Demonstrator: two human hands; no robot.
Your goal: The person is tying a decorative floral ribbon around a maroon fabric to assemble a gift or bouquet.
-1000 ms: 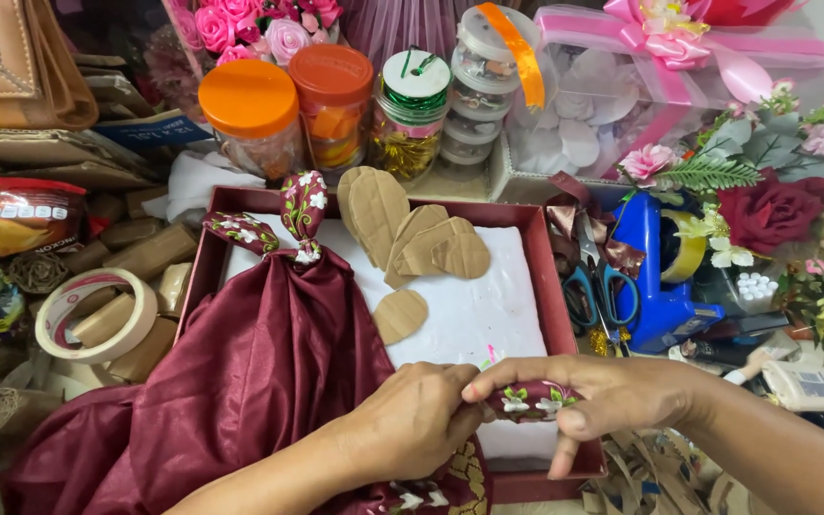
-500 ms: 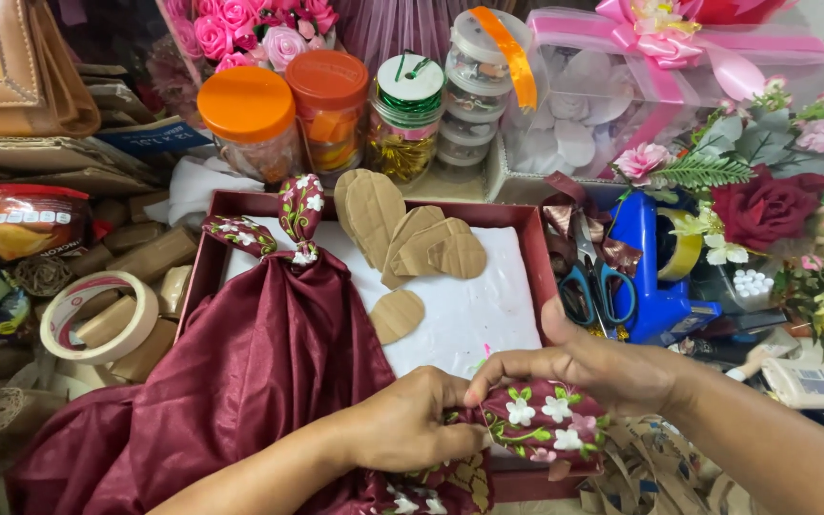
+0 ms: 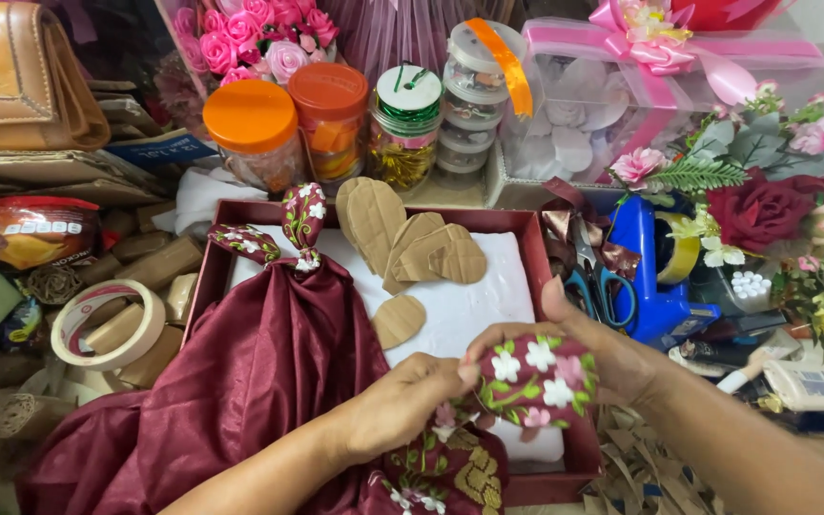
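A maroon satin cloth (image 3: 259,381) with a flower-embroidered border lies gathered across the left half of a dark red box (image 3: 531,248) lined in white. Its far corner (image 3: 298,224) stands pinched up in a knot near the box's back rim. My left hand (image 3: 398,405) grips the cloth's near edge. My right hand (image 3: 588,358) holds up a rounded fold of the embroidered border (image 3: 536,381) between thumb and fingers. Several brown cardboard heart shapes (image 3: 412,243) lie on the white lining behind my hands.
Jars with orange lids (image 3: 255,129), stacked clear tubs (image 3: 474,105) and a clear gift box with pink ribbon (image 3: 650,67) stand behind. Scissors (image 3: 593,277), a blue tape dispenser (image 3: 655,277) and artificial flowers (image 3: 765,210) crowd the right. A tape roll (image 3: 107,324) lies on the left.
My right hand has lifted and spread the embroidered border, which now shows as a wide rounded fold. My left hand shifted right and up along the cloth's edge.
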